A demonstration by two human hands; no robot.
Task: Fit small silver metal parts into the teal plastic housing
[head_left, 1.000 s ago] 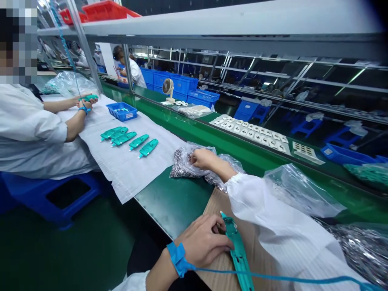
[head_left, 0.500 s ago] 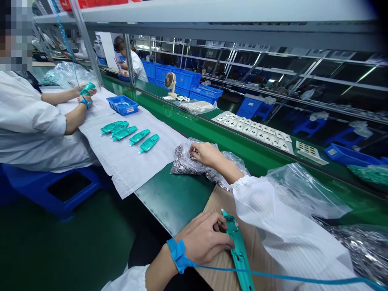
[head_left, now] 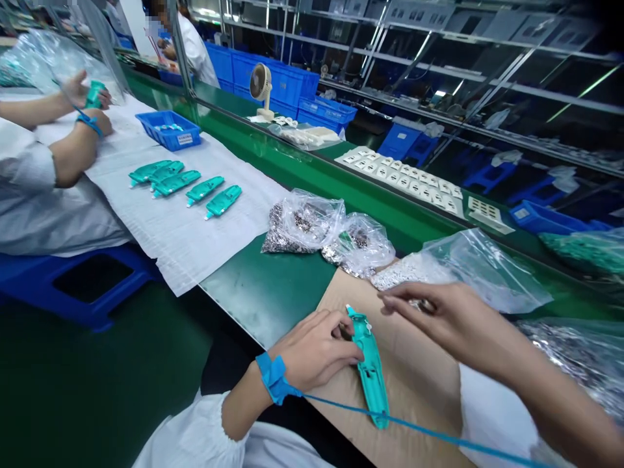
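Note:
My left hand [head_left: 316, 348] grips the edge of a teal plastic housing half [head_left: 371, 370], which lies open side up on a sheet of brown cardboard [head_left: 414, 409]. A small whitish part sits near the housing's upper end. To the right, my right hand [head_left: 439, 312] hovers over the cardboard with thumb and fingertips pinched together; whatever is between them is too small to make out. Beyond it are an open clear bag of dark metal bits [head_left: 287, 231], another bag of small metal parts [head_left: 358, 247] and a bag of whitish small parts [head_left: 404, 273].
Several teal housings [head_left: 175, 183] and a blue tray [head_left: 170, 132] lie on white sheeting to the left, where a co-worker's hands [head_left: 88, 110] hold a teal piece. Rows of white parts [head_left: 400, 179] line the far ledge. A blue wrist cord [head_left: 414, 434] crosses the cardboard.
My right hand has come back from the bag of dark metal bits to beside the teal housing. My left hand keeps its grip. The view has tipped downward.

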